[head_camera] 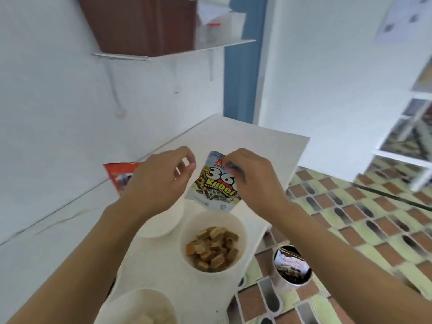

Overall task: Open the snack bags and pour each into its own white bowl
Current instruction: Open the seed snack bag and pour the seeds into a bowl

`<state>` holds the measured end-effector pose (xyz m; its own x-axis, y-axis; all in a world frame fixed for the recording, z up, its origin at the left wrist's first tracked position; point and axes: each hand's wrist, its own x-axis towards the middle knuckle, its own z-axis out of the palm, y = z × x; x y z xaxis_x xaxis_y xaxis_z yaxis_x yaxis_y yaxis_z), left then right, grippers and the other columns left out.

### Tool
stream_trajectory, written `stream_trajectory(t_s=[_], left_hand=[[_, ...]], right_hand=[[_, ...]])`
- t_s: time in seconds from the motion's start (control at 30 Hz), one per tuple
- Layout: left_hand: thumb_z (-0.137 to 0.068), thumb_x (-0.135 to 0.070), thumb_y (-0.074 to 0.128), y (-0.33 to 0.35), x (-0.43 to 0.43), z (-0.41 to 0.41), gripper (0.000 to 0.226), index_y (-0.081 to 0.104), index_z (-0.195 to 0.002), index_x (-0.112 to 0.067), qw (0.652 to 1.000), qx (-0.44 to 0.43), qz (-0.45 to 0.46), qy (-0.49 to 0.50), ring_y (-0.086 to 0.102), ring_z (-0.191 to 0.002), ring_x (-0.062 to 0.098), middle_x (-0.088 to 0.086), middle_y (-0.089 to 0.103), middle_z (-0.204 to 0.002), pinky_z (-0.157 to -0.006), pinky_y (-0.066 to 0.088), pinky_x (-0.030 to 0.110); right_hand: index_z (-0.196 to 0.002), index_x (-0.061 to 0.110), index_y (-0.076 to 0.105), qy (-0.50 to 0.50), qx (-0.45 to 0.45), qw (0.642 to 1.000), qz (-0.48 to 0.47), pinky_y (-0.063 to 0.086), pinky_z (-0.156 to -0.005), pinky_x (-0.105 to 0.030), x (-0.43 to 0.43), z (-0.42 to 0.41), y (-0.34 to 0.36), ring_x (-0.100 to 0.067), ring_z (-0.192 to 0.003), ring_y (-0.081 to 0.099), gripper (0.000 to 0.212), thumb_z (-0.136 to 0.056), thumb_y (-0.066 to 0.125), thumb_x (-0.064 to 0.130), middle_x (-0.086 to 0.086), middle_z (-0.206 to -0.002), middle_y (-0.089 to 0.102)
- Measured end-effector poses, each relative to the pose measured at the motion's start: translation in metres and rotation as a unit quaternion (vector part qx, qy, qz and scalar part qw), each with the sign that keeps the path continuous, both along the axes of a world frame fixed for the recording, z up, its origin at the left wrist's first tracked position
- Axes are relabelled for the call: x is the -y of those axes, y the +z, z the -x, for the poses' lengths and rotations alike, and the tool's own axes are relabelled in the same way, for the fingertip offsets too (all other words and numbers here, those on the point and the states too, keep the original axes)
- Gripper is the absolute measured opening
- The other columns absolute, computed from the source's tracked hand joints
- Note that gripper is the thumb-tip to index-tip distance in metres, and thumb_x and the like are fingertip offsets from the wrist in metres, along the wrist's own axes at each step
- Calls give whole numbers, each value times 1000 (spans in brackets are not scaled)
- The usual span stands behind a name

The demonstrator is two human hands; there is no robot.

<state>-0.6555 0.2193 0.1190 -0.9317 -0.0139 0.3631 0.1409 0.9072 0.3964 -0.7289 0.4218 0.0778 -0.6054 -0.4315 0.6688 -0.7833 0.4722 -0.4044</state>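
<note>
My right hand pinches the top corner of a white and yellow sunflower-seed bag, which hangs upright above the table. Just left of the bag's top is my left hand, fingers curled with thumb and forefinger close together; it holds nothing that I can see. Below the bag stands a white bowl filled with brown cubes. A second white bowl lies behind my left wrist, its inside mostly hidden. A third white bowl at the bottom edge holds pale pieces.
A red snack bag lies on the white table behind my left hand, near the wall. On the tiled floor to the right, a metal bin holds a wrapper. A wall shelf hangs above the table.
</note>
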Motion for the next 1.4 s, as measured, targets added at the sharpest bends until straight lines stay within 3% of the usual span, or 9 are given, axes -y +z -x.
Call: stream_trajectory(t_s=[0.23, 0.47, 0.57, 0.77, 1.03, 1.17, 1.3, 1.4], left_hand=[[-100, -41, 48, -32, -167, 87, 9, 54, -95, -37, 992, 25, 29, -122, 60, -76, 7, -15, 62, -86, -70, 54, 36], [-101, -38, 48, -104, -315, 159, 9, 54, -93, -38, 981, 121, 48, -140, 59, -76, 6, -14, 61, -88, -65, 47, 26], [-99, -36, 49, -145, -349, 181, 8, 55, -94, -35, 976, 173, 38, -130, 62, -78, 10, -12, 64, -87, -68, 53, 29], [-100, -33, 50, -264, -373, 223, 10, 59, -95, -31, 968, 227, 21, -103, 59, -75, 11, -11, 60, -80, -64, 49, 28], [-100, -41, 49, -498, -372, 257, 8, 56, -99, -37, 943, 326, 12, -73, 61, -74, 7, -13, 63, -86, -69, 56, 35], [-101, -38, 50, -590, -370, 274, 13, 60, -107, -31, 937, 341, 26, -68, 61, -80, 5, -11, 63, -93, -65, 49, 24], [-101, -38, 48, -652, -368, 291, 15, 59, -110, -32, 926, 367, 62, -60, 62, -82, 10, -10, 64, -94, -73, 56, 33], [-101, -40, 47, -668, -367, 296, 17, 59, -111, -33, 915, 390, 85, -63, 62, -83, 10, -10, 64, -96, -76, 57, 36]], right_hand=[[-95, 7, 65, -116, -22, 992, -51, 52, -60, -43, -164, 45, -24, -27, -74, 59, 12, -89, 60, -2, -7, -82, 66], [-87, 5, 61, -130, 66, 986, -78, 49, -58, -44, -313, 104, -80, -27, -69, 55, 11, -85, 62, -6, -7, -77, 62], [-86, 6, 61, -126, 114, 982, -81, 50, -57, -45, -347, 130, -117, -27, -68, 55, 10, -86, 59, -4, -7, -75, 63], [-89, 8, 62, -148, 206, 962, -101, 48, -55, -46, -372, 167, -238, -29, -69, 53, 29, -76, 56, -16, -8, -76, 63], [-100, 11, 67, -156, 281, 940, -111, 50, -61, -39, -367, 207, -492, -28, -80, 58, 37, -77, 61, -18, -8, -90, 69], [-102, 13, 66, -140, 316, 929, -134, 53, -63, -40, -356, 226, -601, -29, -83, 61, 41, -74, 64, -17, -7, -93, 70], [-109, 11, 68, -126, 342, 916, -166, 51, -74, -35, -347, 229, -666, -28, -93, 62, 38, -79, 63, -13, -9, -104, 71], [-102, 11, 70, -120, 341, 909, -206, 46, -71, -31, -345, 227, -679, -28, -93, 64, 21, -86, 63, -1, -5, -103, 72]])
